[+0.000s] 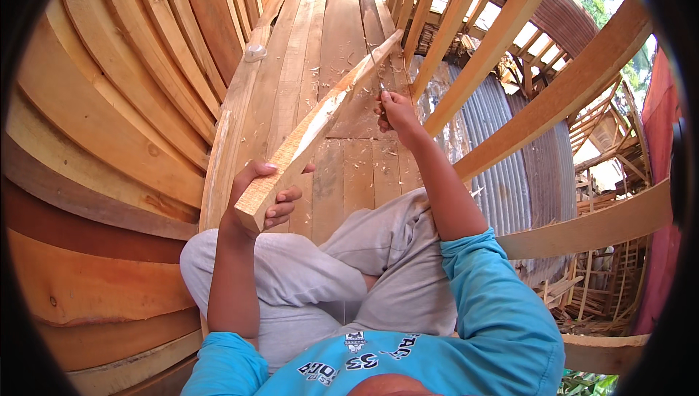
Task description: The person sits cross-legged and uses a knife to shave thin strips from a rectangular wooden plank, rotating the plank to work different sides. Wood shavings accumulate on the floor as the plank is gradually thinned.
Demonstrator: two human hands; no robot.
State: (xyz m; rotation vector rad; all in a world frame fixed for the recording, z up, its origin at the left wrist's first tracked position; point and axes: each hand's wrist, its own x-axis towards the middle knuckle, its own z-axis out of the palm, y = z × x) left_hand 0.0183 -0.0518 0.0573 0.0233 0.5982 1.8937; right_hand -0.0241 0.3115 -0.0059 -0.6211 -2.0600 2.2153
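Observation:
A long, tapering piece of wood (313,134) slants from near left to far right above the floor, its middle freshly cut and pale. My left hand (271,192) is wrapped round its thick near end, thumb on top. Toward the narrow far end, my right hand (395,113) is closed on a thin knife (380,81). The blade points away from me and lies against or just beside the wood's right edge; contact cannot be made out. Most of the knife's handle is hidden by the fingers.
I sit cross-legged on a plank floor (349,166) strewn with shavings. A board wall (109,119) rises on the left, with a small clear object (255,53) near its foot. Wooden railing slats (510,134) stand on the right, above a corrugated metal roof (495,141).

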